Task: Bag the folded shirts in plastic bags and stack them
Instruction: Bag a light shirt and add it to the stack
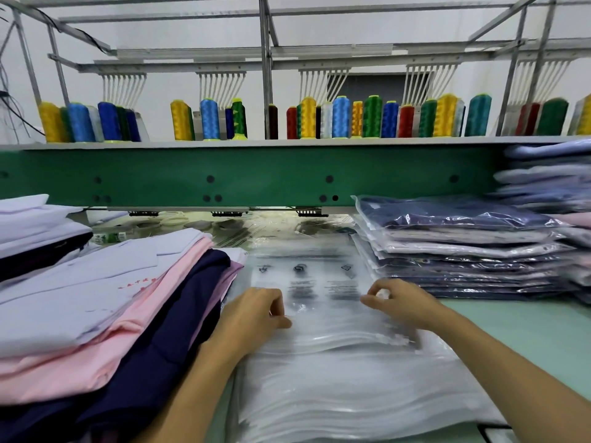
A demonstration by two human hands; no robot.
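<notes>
Plastic bags (335,372) lie empty in a pile at 6 o'clock on the pale green table (527,340), with bagged shirts (463,247) stacked at 2 o'clock, folded shirts (96,298) at 9, thread cones (340,118) at 12. The right hand (399,303) pinches the top one; the left hand (256,311) rests on it, fingers curled, grip unclear.

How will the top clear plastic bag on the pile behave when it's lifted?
Probably floppy: the top clear plastic bag is thin film, rippling near the right hand pinching it. Likely very light: it is see-through and looks unfilled. Possibly slippery or clingy, since it lies on a glossy pile of identical bags.
</notes>
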